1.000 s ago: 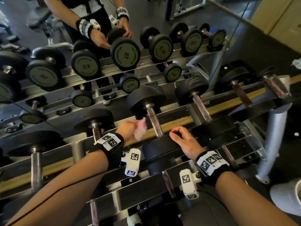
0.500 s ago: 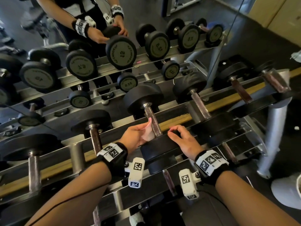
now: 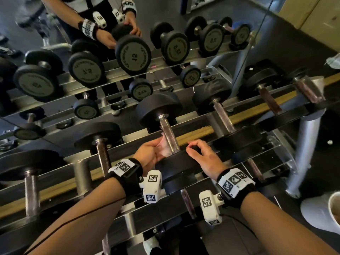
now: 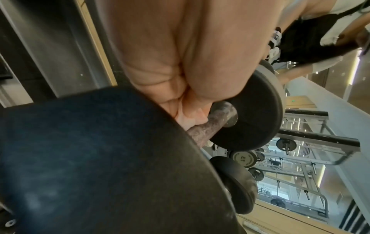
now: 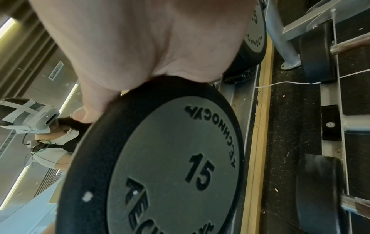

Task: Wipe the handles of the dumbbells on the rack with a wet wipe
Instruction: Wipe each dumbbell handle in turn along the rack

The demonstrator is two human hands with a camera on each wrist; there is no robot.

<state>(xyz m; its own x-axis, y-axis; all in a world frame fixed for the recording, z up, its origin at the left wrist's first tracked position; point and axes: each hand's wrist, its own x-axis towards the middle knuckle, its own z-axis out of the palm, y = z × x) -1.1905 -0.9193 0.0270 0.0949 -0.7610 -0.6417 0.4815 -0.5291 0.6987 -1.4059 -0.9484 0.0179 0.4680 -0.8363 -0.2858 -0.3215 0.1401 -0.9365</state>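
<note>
Mirrored wall panels [image 3: 55, 52] behind the grey steel dumbbell rack [image 3: 81, 173] double every weight, so judge your position from the real row in front of you. Starting at the left, the rust-brown knurled handle [image 3: 102, 153] of the neighbouring black dumbbell stands free, and I judge it a likely one to move to after this. Your left hand [image 3: 150, 154] has its fingers curled round the pale crumpled wet wipe [image 3: 164, 147], pinching it against the lower end of the steel knurled handle [image 3: 170, 136] of the black rubber dumbbell marked 15 [image 3: 158, 109], just above the near head. Wrap the wipe right round the bar, squeeze firmly, and draw it up toward the far head while twisting, so the grooves get cleaned; the underside is hidden, so give it a deliberate pass. To the right, your right hand [image 3: 204, 157] lies over the rim of the near black head [image 3: 176, 162], fingers loosely arched and thumb meeting the fingertip, holding nothing. Press down there so the dumbbell cannot roll in its cradle.
</note>
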